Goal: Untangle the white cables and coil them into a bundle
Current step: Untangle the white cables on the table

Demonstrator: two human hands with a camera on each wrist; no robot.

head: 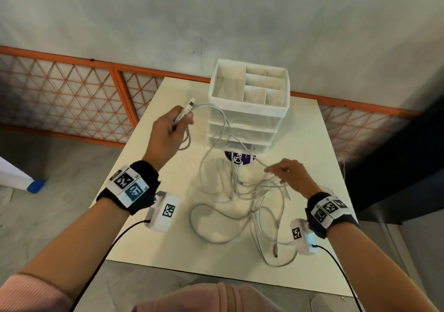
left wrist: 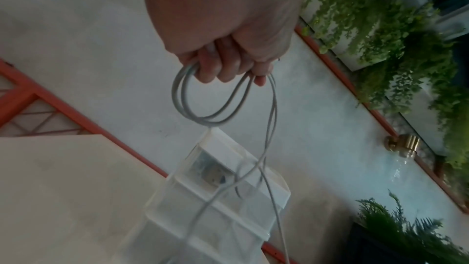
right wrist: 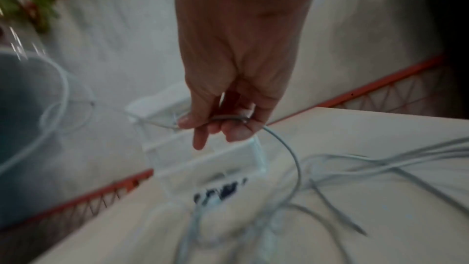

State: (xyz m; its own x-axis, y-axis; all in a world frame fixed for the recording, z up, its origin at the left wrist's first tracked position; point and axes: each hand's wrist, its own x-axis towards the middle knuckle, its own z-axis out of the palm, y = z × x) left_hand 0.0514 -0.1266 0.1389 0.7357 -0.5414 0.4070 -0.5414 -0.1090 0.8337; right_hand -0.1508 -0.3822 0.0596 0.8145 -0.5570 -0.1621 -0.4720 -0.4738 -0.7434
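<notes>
Standing at the cream tabletop's (head: 134, 191) far edge, a white-and-clear plastic drawer organiser (head: 247, 109) crowds the tangled white cables (head: 252, 191) mid-tabletop; left hand (head: 168, 131) grips coiled loops, right hand (head: 288, 174) pinches one strand.

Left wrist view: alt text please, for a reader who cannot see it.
The left hand grips small loops of white cable, with strands trailing down in front of a clear drawer organizer on a pale table.

The white cables (head: 230, 191) look like smooth, slightly glossy plastic sheathing. The table (head: 149, 167) has a matt, smooth cream top (material unclear). The drawer organiser (head: 249, 100) pairs opaque white plastic on top with clear glossy plastic drawers. The wrist straps (head: 141, 186) look like black cloth.
</notes>
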